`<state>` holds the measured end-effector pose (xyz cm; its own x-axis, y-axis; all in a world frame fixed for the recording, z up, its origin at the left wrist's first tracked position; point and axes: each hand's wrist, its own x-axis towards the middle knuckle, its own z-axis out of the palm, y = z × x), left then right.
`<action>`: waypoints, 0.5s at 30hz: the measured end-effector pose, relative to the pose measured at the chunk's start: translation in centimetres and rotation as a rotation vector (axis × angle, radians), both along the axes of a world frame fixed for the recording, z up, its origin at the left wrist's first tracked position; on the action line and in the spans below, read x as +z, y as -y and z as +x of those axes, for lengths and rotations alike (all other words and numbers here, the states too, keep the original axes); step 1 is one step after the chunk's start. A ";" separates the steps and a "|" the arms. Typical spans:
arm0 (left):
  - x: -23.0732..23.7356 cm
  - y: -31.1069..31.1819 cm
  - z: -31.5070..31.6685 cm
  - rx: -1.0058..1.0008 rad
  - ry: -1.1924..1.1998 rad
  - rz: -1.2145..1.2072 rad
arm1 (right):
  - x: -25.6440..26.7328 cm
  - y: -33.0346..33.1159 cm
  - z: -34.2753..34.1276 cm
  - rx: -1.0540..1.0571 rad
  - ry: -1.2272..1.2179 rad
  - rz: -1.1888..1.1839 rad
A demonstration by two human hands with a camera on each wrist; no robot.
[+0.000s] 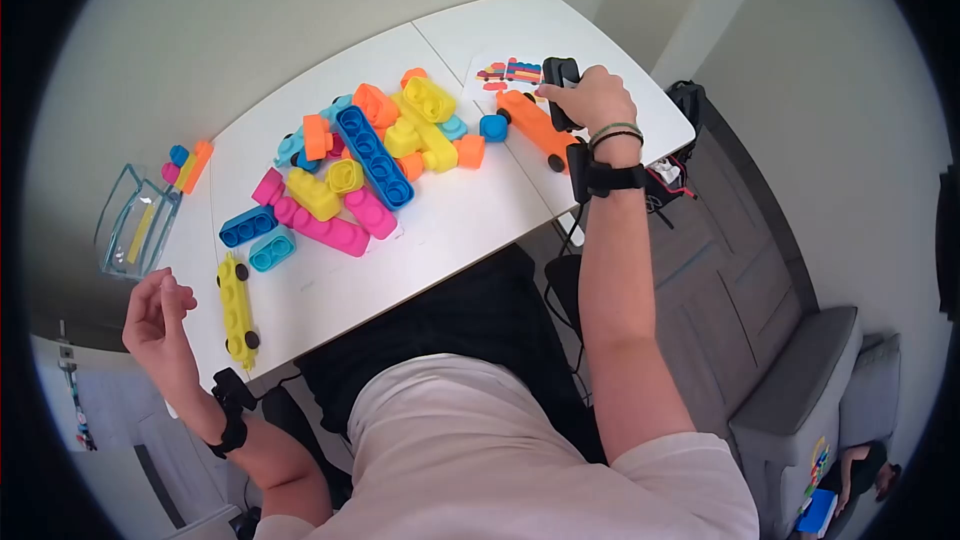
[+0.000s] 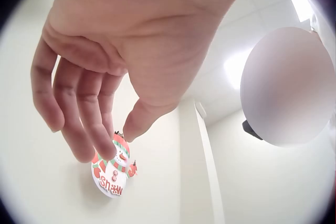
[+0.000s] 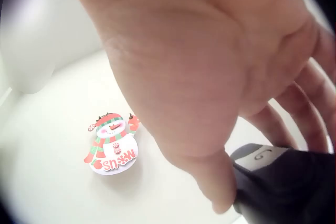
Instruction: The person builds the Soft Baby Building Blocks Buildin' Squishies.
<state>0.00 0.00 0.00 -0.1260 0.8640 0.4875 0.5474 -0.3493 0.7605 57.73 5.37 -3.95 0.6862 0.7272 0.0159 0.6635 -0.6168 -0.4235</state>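
Note:
My right hand (image 1: 600, 100) grips a black device (image 1: 561, 80) over the right part of the table. In the right wrist view the thumb lies along the dark device (image 3: 289, 182), which shows a pale label. Just below that hand lies an orange wheeled base (image 1: 540, 130) with dark wheels. Off the table's left edge my left hand (image 1: 160, 315) is raised, its fingers (image 2: 86, 98) loosely bent around nothing. Nearest to it is a yellow wheeled base (image 1: 236, 312).
A heap of large toy bricks, including a long blue one (image 1: 375, 158) and a pink one (image 1: 320, 228), covers the table's middle. A picture sheet (image 1: 510, 72) lies at the back right. A clear bin (image 1: 135, 225) stands at the left edge; a grey sofa (image 1: 795, 390) is to the right.

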 end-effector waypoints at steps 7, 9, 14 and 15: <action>-0.2 -0.1 -0.2 -0.008 -0.019 0.012 | 0.9 0.7 -0.1 -0.020 -0.048 0.003; -0.4 -0.2 0.1 0.002 -0.002 0.016 | 1.3 1.1 0.2 -0.036 -0.059 -0.043; 0.1 0.2 0.1 -0.042 0.029 0.001 | -2.7 1.3 5.3 -0.120 -0.053 -0.022; 0.2 0.4 0.0 -0.023 0.038 0.007 | -3.4 1.4 6.5 -0.122 -0.060 -0.041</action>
